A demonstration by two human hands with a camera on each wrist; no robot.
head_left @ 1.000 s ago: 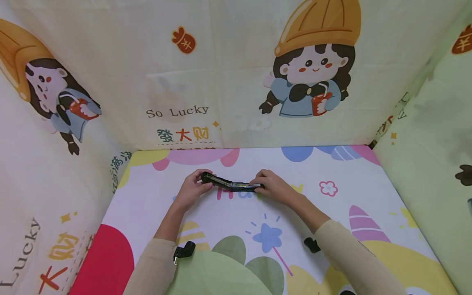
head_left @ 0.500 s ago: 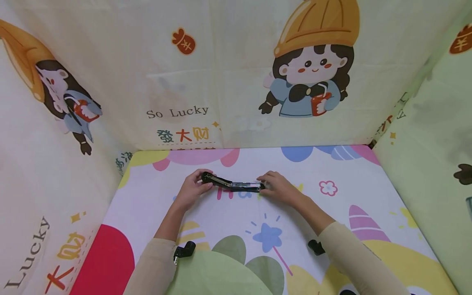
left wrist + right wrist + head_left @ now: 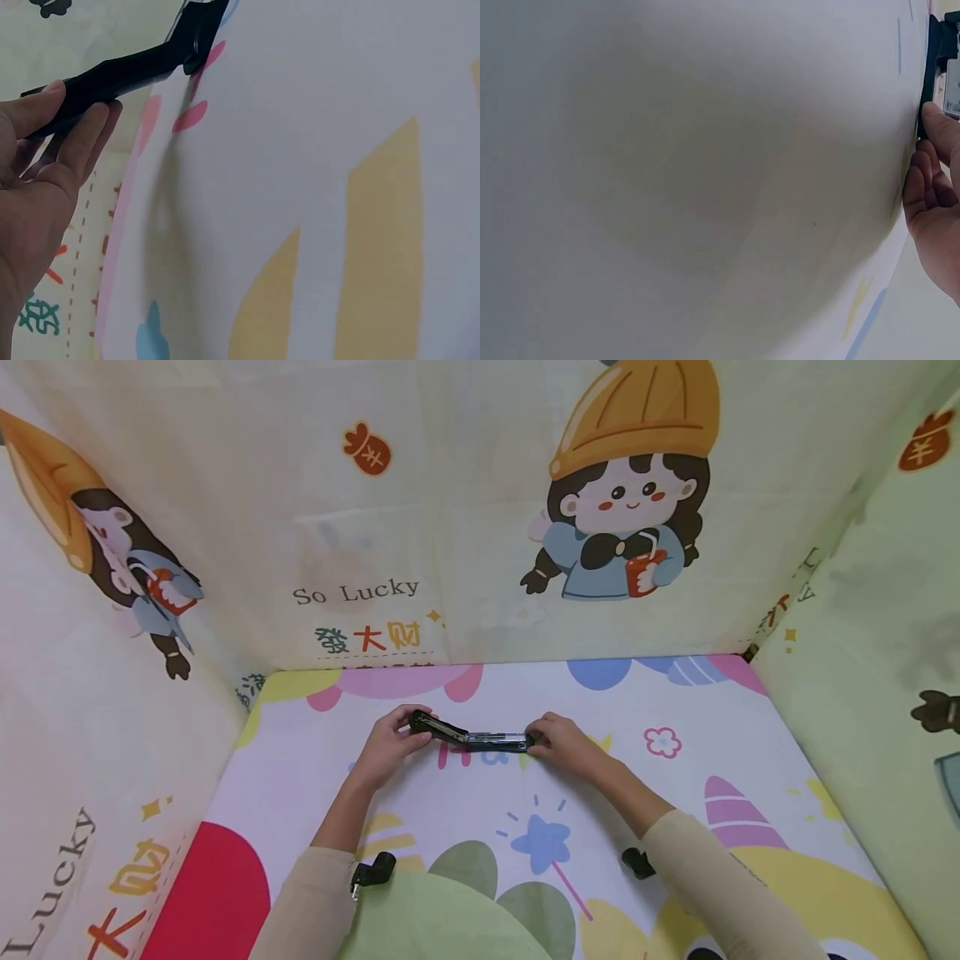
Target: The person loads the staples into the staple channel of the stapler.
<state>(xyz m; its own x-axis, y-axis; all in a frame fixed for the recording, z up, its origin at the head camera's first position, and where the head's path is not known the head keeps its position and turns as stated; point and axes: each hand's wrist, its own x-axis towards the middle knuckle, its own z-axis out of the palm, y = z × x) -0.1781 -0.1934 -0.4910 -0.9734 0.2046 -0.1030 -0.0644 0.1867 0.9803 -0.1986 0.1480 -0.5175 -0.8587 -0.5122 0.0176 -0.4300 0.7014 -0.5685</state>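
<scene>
- Pale printed cloth walls (image 3: pixel 480 527) stood around the left, far and right sides of the bench (image 3: pixel 442 802), whose white cover carried pastel shapes.
- Leftmost, the left grip (image 3: pixel 386 745) held the outer end of what looked like an opened stapler (image 3: pixel 465 739), with the thumb on one side and the fingers curled around the other. That end was raised clear of the bench.
- Between the two grips, toward the far side of the bench, the stapler spread out in a shallow bend. Its black left arm looked like smooth, stiff plastic — probably light, perhaps a little slick, and best held across its sides near the end.
- At the bend, the joint seemed the likeliest part to suffer from twisting; it would probably let either arm swing, so support at both ends suited it.
- Further right, the shiny metal channel (image 3: pixel 497 739) looked rigid and possibly hard-edged — better steadied by the black base than by the channel. Whether that base touched the bench, I could not tell.
- Rightmost, the right grip (image 3: pixel 566 747) pinched the stapler's right end between thumb and fingers, a fair place for fingertip control.
</scene>
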